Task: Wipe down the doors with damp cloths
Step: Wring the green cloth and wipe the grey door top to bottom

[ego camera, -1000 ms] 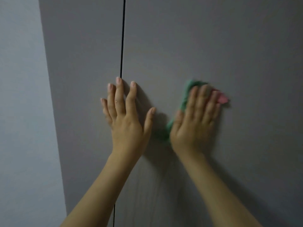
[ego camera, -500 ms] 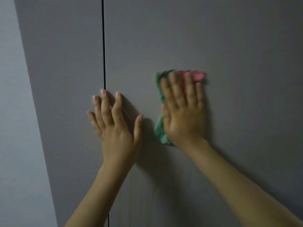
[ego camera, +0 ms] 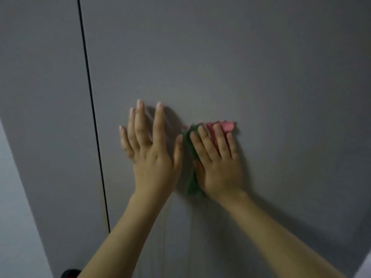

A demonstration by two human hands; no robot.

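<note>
While the cloth (ego camera: 193, 173) stays pinned flat to the right-hand door (ego camera: 261, 67), it now sits lower on that panel than it did half a second ago, when it was at the top of a stroke, and it lies just beside the bracing hand. Green fabric shows along the thumb side and a pink corner pokes out past the fingertips. The right hand (ego camera: 218, 165) lies spread over it, fingers extended and pressing rather than curled, so the cloth is held by palm pressure against the door, not clenched. The left hand (ego camera: 152, 155) rests bare on the same door, fingers open and splayed, holding nothing; its thumb nearly touches the cloth's green edge. A second ago that hand's fingertips reached the dark seam (ego camera: 91, 109) between the two doors; now it lies clear to the right of that seam, though the camera has also swung, so part of the shift may be only apparent.

Judging by this, the wiping is running up and down over the middle band of this door, and much of the panel looks not yet covered.

Room is wide above and to the right of the cloth, where the door runs bare to the frame edge. Leftward the bracing hand blocks the stroke. Beyond the seam lies the left door (ego camera: 44, 77), then a paler wall (ego camera: 14, 197). A small dark object with a red trace (ego camera: 70, 273) sits at the bottom edge, too cropped to identify.
</note>
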